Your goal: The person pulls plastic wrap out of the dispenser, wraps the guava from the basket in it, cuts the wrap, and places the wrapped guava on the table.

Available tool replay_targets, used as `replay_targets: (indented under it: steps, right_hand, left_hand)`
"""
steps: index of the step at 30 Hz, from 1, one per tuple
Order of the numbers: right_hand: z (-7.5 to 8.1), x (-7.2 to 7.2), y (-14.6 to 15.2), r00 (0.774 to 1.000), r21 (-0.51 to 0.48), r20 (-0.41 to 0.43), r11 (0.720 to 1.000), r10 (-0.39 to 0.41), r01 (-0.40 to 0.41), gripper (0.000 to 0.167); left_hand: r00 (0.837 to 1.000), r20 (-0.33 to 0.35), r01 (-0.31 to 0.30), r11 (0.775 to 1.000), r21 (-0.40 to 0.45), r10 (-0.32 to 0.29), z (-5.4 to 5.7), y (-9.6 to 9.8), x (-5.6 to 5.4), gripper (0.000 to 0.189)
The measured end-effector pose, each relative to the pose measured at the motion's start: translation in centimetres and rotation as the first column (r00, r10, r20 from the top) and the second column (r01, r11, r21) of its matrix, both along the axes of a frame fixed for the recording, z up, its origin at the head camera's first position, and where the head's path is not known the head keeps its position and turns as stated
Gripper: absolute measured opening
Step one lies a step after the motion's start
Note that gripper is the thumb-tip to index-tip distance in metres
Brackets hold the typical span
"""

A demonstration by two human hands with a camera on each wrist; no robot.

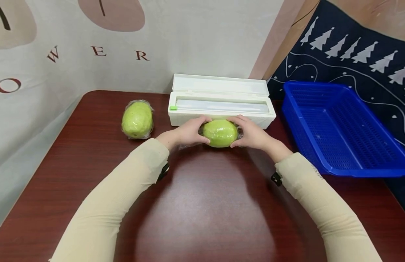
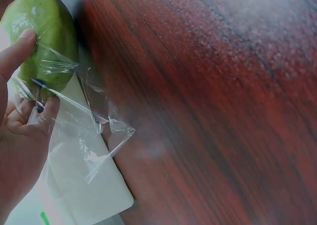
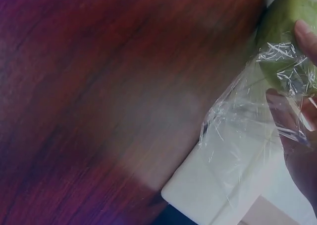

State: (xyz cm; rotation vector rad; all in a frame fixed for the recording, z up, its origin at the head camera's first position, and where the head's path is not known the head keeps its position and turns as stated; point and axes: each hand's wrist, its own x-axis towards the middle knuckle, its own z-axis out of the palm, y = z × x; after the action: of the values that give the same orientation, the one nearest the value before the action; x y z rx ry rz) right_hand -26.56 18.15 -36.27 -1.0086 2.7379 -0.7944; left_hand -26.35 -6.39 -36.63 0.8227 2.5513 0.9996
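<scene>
Both hands hold a green oval fruit point(image 1: 220, 133) from its two ends, close in front of a white cling-film box point(image 1: 222, 117). My left hand point(image 1: 189, 133) grips the left end, its thumb on the near side. At the right end my right hand point(image 1: 253, 134) mirrors this grip. Clear plastic film point(image 2: 106, 131) trails loosely off the left end in the left wrist view. More crinkled film point(image 3: 233, 111) spreads from the right end, over the right fingers, in the right wrist view. The fruit's far side is hidden in the head view.
A second green fruit point(image 1: 137, 120), wrapped in film, lies on the dark red table point(image 1: 202, 214) at the left. The box's lid point(image 1: 220, 85) stands raised, with a green slider point(image 1: 173, 108) at its left end. A blue plastic basket point(image 1: 346, 134) stands at the right.
</scene>
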Motion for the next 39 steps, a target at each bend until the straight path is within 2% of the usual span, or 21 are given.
replay_targets:
  steps: [6,11,18,23,39]
  right_hand:
    - [-0.2,-0.4,0.4,0.991,-0.091,0.129,0.995,-0.027,0.039,0.082]
    - [-0.1,-0.7,0.4,0.985,-0.086,0.159,0.993,-0.065,0.079,0.082]
    - [-0.2,-1.0,0.5,0.973,-0.127,0.217,0.986,-0.078,0.107,0.079]
    - [-0.2,-1.1,0.7,0.970,-0.129,0.227,0.985,-0.081,0.113,0.075]
    - [0.1,-1.1,0.6,0.962,-0.090,0.250,0.986,-0.111,0.138,0.069]
  left_hand:
    - [0.999,-0.036,-0.008,0.999,-0.052,0.006,0.1,0.1,0.2,0.071]
    - [0.998,-0.061,-0.015,0.995,-0.098,0.009,0.2,0.0,0.3,0.072]
    - [0.998,-0.032,-0.056,0.997,-0.047,0.055,0.0,-0.1,0.3,0.059]
    - [0.998,-0.039,-0.057,0.997,-0.044,0.055,0.1,0.0,0.2,0.051]
    - [0.997,-0.079,-0.031,0.992,-0.126,0.021,0.1,-0.2,0.0,0.053]
